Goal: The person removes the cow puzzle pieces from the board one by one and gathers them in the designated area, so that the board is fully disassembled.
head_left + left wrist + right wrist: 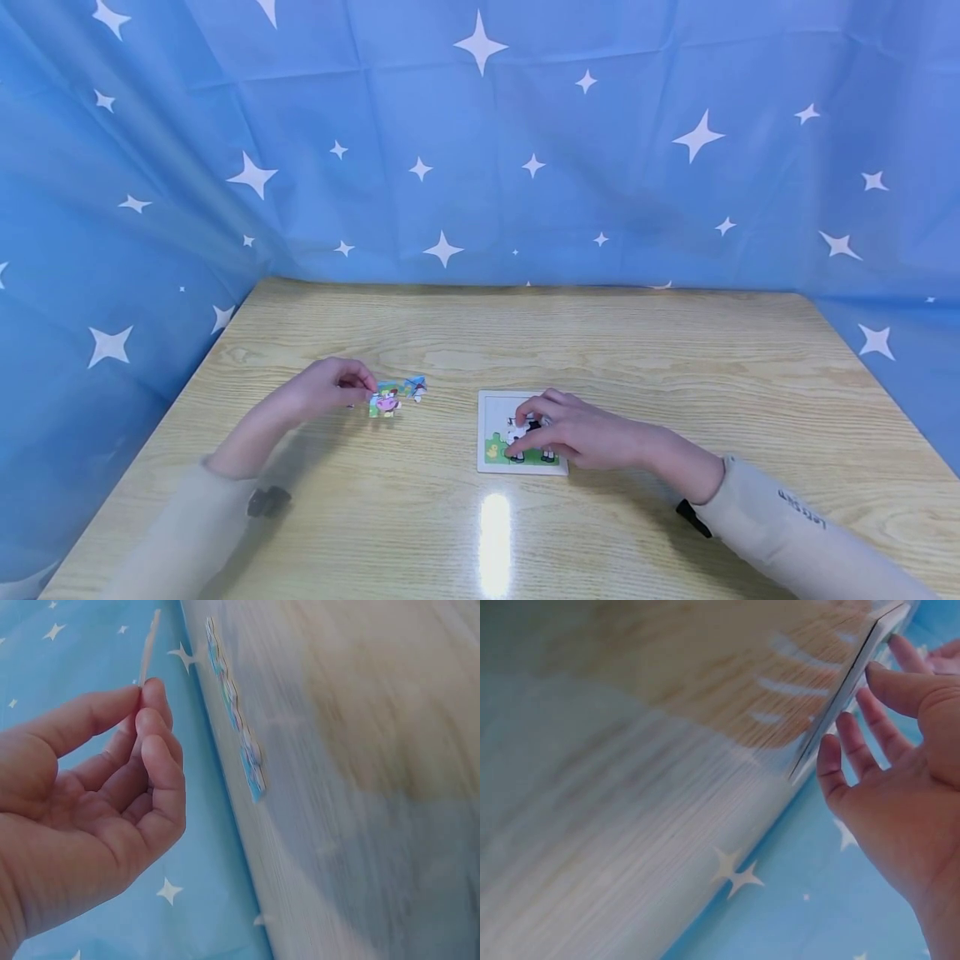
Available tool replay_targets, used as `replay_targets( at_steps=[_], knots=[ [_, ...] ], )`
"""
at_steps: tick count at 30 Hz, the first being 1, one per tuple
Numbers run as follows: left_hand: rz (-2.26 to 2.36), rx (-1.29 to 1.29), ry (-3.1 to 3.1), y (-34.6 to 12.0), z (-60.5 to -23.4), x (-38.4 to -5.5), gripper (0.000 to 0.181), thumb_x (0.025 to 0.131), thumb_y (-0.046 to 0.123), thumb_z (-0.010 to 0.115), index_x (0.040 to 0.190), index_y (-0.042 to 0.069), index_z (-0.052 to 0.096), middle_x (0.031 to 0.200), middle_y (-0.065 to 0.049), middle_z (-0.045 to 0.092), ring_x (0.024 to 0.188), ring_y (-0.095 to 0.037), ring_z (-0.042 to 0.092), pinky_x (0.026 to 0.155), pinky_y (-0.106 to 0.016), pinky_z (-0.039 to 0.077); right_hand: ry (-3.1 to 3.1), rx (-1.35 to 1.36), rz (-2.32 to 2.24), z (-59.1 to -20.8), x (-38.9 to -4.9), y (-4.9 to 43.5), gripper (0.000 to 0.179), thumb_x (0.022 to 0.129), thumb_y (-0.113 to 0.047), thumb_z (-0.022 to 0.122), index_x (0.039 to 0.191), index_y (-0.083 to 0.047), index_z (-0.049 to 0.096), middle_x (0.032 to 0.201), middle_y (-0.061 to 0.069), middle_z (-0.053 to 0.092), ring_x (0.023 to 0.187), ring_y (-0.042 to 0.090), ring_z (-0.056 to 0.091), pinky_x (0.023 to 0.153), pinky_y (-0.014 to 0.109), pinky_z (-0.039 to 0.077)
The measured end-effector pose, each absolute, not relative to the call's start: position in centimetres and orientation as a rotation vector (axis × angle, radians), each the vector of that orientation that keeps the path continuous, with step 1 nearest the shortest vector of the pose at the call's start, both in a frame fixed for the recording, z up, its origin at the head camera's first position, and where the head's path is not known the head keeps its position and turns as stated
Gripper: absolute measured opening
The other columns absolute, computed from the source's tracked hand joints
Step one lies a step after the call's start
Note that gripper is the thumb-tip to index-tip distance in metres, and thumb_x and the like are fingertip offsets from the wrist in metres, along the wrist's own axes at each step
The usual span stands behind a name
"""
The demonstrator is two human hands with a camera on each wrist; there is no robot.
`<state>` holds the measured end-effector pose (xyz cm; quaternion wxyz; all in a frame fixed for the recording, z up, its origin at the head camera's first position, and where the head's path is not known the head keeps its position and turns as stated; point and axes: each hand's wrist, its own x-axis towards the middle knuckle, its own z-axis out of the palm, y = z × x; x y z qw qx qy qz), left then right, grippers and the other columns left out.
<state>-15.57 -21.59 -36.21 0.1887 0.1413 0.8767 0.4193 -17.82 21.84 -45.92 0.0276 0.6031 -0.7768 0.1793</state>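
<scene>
My left hand [336, 385] pinches a jigsaw puzzle piece [385, 403] between thumb and forefinger, raised above the table. A pink animal snout is printed on it. In the left wrist view the puzzle piece [150, 646] appears edge-on. A white-framed puzzle board [522, 468] lies to the right, with pieces showing green ground, a yellow duck and a black-and-white body fitted along its lower part. Over the board, my right hand [577, 429] has its fingers spread and bent, fingertips at the pieces. That hand hides part of the picture.
Loose puzzle pieces [416, 387] lie on the wooden table [637, 350] just past the left hand; the left wrist view shows a row of pieces [238, 720] on the tabletop. Blue cloth [480, 167] with white stars hangs behind the table and along its sides.
</scene>
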Motion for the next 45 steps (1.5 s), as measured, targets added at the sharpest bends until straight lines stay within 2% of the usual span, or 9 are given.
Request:
replay_targets(
  at_steps=[8,14,21,25,38,45],
  knots=[
    [1.150,0.412,2.454,-22.9,-36.6,-15.7,0.011,0.101,-0.005,0.064,0.109,-0.009,0.069,0.097,-0.007,0.067,0.090,-0.019,0.059,0.079,-0.030,0.053,-2.399,1.867,0.544,-45.9,-17.9,21.9,0.076,0.093,0.007,0.079,0.150,-0.042,0.066,0.144,-0.006,0.055,0.126,0.019,0.052,0.105,0.047,0.050],
    [1.095,0.387,2.476,-24.0,-36.8,-15.6,0.009,0.102,-0.005,0.065,0.108,-0.011,0.068,0.098,-0.011,0.067,0.090,-0.021,0.058,0.082,-0.037,0.052,-2.402,1.873,0.547,-45.9,-17.8,21.8,0.075,0.094,0.006,0.079,0.150,-0.042,0.066,0.144,-0.006,0.055,0.126,0.018,0.052,0.105,0.047,0.050],
    [1.089,0.359,2.485,-25.2,-37.1,-15.3,0.009,0.101,-0.005,0.064,0.107,-0.011,0.068,0.095,-0.007,0.065,0.088,-0.020,0.055,0.077,-0.029,0.049,-2.401,1.887,0.574,-44.8,-17.4,21.5,0.071,0.094,0.008,0.079,0.148,-0.037,0.069,0.143,-0.002,0.056,0.124,0.019,0.052,0.104,0.045,0.049],
    [1.112,0.364,2.467,-25.5,-37.2,-15.2,0.009,0.100,-0.008,0.063,0.106,-0.012,0.068,0.095,-0.008,0.066,0.088,-0.019,0.056,0.076,-0.027,0.049,-2.410,1.881,0.565,-45.6,-17.7,21.7,0.074,0.094,0.008,0.079,0.149,-0.040,0.067,0.144,-0.005,0.055,0.125,0.018,0.051,0.104,0.045,0.049],
    [1.040,0.315,2.516,-25.7,-37.6,-15.4,0.002,0.101,-0.005,0.068,0.101,-0.007,0.068,0.093,-0.007,0.066,0.088,-0.020,0.055,0.078,-0.032,0.048,-2.414,1.873,0.542,-46.0,-17.8,21.8,0.074,0.094,0.008,0.079,0.149,-0.041,0.067,0.144,-0.006,0.055,0.125,0.018,0.051,0.104,0.046,0.050],
    [0.970,0.273,2.561,-25.4,-37.5,-15.7,0.004,0.100,-0.005,0.072,0.101,-0.004,0.067,0.091,-0.005,0.064,0.087,-0.020,0.055,0.082,-0.037,0.047,-2.421,1.870,0.541,-46.0,-17.8,21.9,0.075,0.094,0.008,0.079,0.149,-0.041,0.067,0.144,-0.006,0.055,0.126,0.018,0.051,0.104,0.047,0.050]
  ],
)
